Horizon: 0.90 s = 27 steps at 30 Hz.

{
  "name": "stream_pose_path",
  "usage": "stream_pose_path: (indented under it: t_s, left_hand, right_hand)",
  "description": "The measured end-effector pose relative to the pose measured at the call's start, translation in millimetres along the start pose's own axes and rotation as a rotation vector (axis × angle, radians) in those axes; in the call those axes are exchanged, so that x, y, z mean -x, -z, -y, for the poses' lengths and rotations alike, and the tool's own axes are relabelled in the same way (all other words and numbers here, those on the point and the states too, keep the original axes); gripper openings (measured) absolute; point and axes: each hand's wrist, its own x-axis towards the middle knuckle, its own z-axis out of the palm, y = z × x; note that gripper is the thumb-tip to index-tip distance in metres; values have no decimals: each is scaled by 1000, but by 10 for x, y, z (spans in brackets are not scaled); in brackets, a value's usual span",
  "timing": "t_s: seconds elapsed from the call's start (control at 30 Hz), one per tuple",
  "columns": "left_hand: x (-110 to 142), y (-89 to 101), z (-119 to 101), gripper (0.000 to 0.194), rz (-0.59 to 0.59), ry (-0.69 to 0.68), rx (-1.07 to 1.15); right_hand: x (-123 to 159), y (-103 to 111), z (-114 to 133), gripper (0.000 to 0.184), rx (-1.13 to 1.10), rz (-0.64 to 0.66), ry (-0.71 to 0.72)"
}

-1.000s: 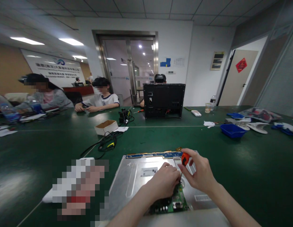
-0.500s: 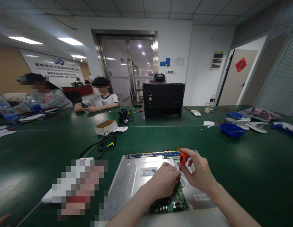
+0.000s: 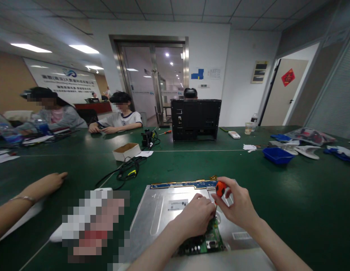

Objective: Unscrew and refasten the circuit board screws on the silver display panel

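Note:
An orange-and-black screwdriver [image 3: 220, 189] stands nearly upright, its handle pinched between the thumb and fingers of my right hand [image 3: 237, 201]. Its thin shaft runs down toward a green circuit board [image 3: 213, 235]. The board lies on the metal back of a flat display panel [image 3: 152, 214]. My left hand [image 3: 196, 216] is curled right beside the shaft, over the upper part of the board. Its fingertips are closed, but what they grip is hidden, as is the screwdriver's tip. A blue circuit strip [image 3: 180, 184] runs along the panel's far edge.
Another person's hand [image 3: 49, 184] reaches in from the left. A power strip [image 3: 98, 192], partly blurred, lies left of the panel. Beyond are black cables [image 3: 130, 171], an open box [image 3: 127, 152], a black monitor housing [image 3: 196, 120] and a blue tray [image 3: 278, 155]. Other people sit across the table.
The screwdriver handle has turned between my right fingers. My left hand stays in place. Another person's arm has come in from the left, carrying something white beneath it, perhaps paper.

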Motion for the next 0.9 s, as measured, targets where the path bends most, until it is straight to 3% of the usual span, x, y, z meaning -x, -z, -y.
stream_pose_path:
  t_s: [0.9]
  left_hand:
    - [13,60,-30,8,1,4,-44]
  right_hand:
    - [15,-49,-19,31,-6,-24,-76]
